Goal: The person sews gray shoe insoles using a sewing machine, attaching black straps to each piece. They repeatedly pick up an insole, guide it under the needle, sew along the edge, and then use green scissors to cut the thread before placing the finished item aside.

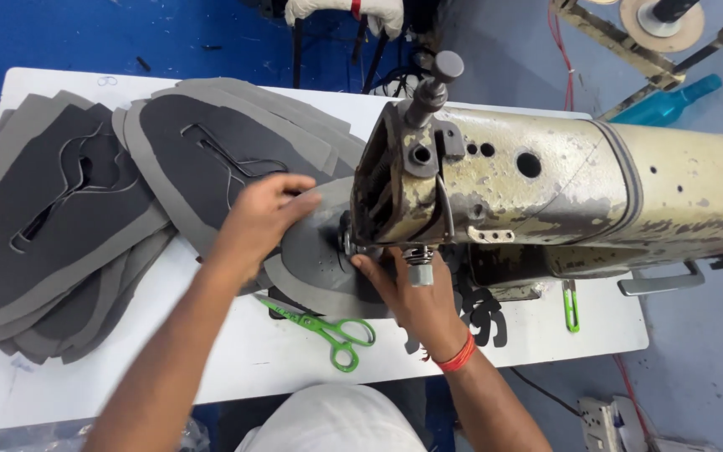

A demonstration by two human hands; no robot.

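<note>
Where the white table (236,360) runs off the left edge, two overlapping stacks of grey cut pieces (52,218) lie fanned out, their lower layers hidden under the top ones, so you cannot count them, and the far-left pieces are cut off by the frame. Just right of them, your left hand (263,219) lies flat with fingers spread, pressing down on the grey piece (315,264) being fed under the machine; it is not clenched and grips nothing. Below it, green-handled scissors (328,328) lie on the table, their blades partly tucked under that piece's edge. Your right hand (407,293), with a red band at the wrist, rests palm down on the near side of the same piece, fingertips pushed in beneath the head of the worn cream sewing machine (546,192). That head blocks the needle and presser foot, so you cannot see where the piece meets them, nor how far it reaches behind. Farther right, a small green tool (571,307) lies by the machine base, and the machine's body runs out of the frame.
</note>
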